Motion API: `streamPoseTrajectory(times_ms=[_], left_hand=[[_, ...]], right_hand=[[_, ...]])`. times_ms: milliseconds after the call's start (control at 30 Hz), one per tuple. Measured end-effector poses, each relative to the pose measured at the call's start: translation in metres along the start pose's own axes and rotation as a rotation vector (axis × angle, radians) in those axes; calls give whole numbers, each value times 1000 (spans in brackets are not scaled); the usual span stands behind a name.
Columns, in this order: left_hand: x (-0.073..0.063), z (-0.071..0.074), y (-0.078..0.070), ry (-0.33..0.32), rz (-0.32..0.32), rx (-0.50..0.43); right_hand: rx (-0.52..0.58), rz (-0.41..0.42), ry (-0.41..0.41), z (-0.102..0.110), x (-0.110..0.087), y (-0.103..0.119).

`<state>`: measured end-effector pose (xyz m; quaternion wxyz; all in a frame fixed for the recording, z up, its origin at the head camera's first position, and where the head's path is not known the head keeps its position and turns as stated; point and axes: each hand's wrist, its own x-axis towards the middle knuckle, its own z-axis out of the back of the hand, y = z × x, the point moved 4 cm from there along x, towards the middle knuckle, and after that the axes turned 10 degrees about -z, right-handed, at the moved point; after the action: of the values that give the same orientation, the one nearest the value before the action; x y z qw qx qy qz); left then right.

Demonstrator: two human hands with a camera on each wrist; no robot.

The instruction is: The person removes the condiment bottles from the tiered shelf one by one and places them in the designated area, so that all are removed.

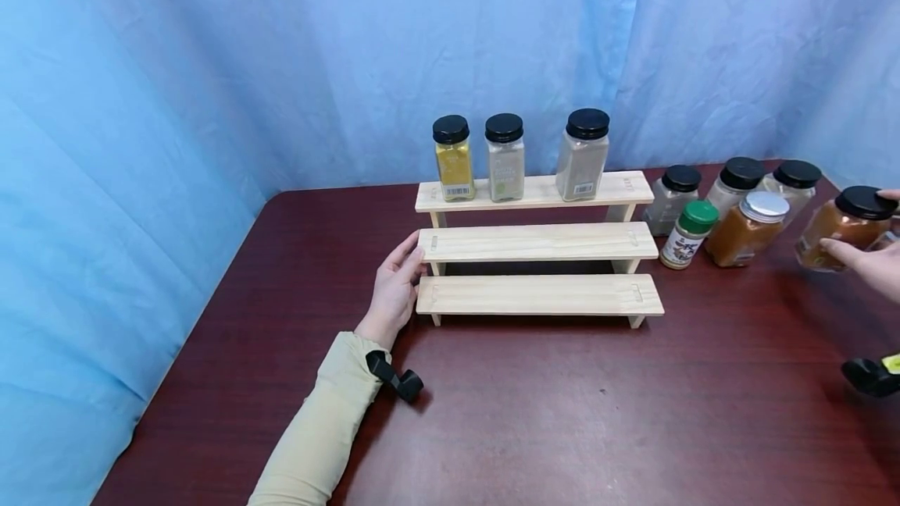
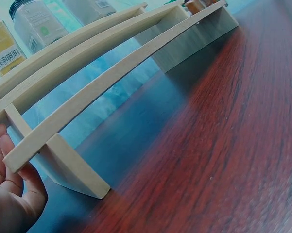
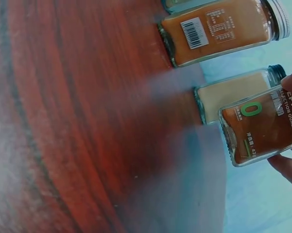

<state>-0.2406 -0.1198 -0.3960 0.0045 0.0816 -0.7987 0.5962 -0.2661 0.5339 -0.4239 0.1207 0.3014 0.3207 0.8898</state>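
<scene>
A three-tier wooden spice rack (image 1: pixel 537 243) stands on the table. My left hand (image 1: pixel 395 287) grips its left end at the middle tier; fingers (image 2: pixel 31 187) show around the board ends in the left wrist view. Off to the right, my right hand (image 1: pixel 875 260) holds a square glass jar of brown powder (image 1: pixel 837 229) with a black lid. In the right wrist view this pepper jar (image 3: pixel 262 128) is pinched between thumb and fingers, its lid out of sight. On the top tier stand a yellow spice jar (image 1: pixel 455 166) and two greyish jars (image 1: pixel 505 166), (image 1: pixel 583 162), all black-lidded.
Right of the rack stand a green-capped bottle (image 1: pixel 683 239), a silver-lidded jar of orange-brown powder (image 1: pixel 747 233) and several black-lidded jars (image 1: pixel 673 197). A blue curtain (image 1: pixel 351 61) hangs behind and left of the dark red table (image 1: pixel 527 428).
</scene>
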Motion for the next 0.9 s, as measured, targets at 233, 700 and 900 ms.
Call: streamPoseTrajectory(times_ms=[233,700,900], left_hand=[[0,1,0,5,4,-14],[0,-1,0,20,-10,-10],[1,1,0,11,-10,-8]], right_hand=[[26,-15,34,2,-17,31],[-7,-30,109,15,-45,102],[-18,-54,110,13,-40,104]])
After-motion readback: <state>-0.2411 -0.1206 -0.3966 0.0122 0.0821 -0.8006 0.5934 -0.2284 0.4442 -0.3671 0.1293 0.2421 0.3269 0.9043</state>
